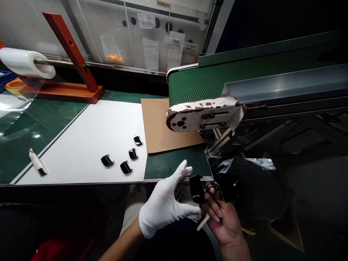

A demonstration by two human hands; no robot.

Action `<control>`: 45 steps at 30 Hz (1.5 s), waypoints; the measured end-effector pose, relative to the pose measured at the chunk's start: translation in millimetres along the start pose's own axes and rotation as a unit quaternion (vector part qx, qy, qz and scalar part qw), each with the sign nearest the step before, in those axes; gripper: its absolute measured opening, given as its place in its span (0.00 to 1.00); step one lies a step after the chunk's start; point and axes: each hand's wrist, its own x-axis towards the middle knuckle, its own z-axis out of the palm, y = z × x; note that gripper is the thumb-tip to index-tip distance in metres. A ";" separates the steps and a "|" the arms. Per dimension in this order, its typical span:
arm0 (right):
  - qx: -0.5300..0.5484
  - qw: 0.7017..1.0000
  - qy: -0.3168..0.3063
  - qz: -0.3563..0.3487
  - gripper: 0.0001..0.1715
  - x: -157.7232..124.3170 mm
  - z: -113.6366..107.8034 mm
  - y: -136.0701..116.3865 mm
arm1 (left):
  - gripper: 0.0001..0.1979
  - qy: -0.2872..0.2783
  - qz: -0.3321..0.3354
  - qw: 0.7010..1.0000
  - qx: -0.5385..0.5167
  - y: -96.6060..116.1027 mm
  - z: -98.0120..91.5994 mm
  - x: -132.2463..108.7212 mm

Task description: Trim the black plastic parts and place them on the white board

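My left hand (164, 204), in a white glove, is spread open below the table's front edge, its thumb pointing toward my right hand. My bare right hand (224, 221) is curled around a glossy black plastic part (197, 188) and also holds a thin pale stick (203, 222) that juts out under the fingers. The gloved fingertips are close to the black part, and I cannot tell if they touch it. Several similar small black parts (125, 167) lie on the white sheet (81, 145) on the table.
A green conveyor belt (201, 81) ends above a brown cardboard sheet (160, 127) at the right. A white pen-like tool (37, 164) lies at the sheet's left edge. A film roll (25, 61) on an orange stand (70, 50) is at the back left. A dark plastic bag (252, 181) sits under the conveyor.
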 end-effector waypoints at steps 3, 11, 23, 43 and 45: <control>-0.027 0.999 0.008 -0.016 0.18 -3.5 1.0 3.6 | 0.59 -0.010 0.041 0.998 0.053 1.9 2.4 3.6; -0.087 0.994 0.009 -0.061 0.19 -6.8 0.9 6.2 | 0.55 -0.046 0.114 0.962 0.245 10.5 -2.9 13.6; -0.155 0.986 -0.036 -0.047 0.17 -8.7 -4.6 2.5 | 0.48 -0.162 0.132 0.939 0.272 23.9 -18.5 27.8; -0.127 0.976 -0.141 0.110 0.29 -6.0 -17.5 18.2 | 0.44 0.053 0.174 0.973 0.140 10.9 17.2 -33.5; -0.139 0.978 -0.128 0.091 0.33 -6.5 -16.8 24.7 | 0.43 0.064 0.184 0.978 0.074 13.1 19.7 -32.5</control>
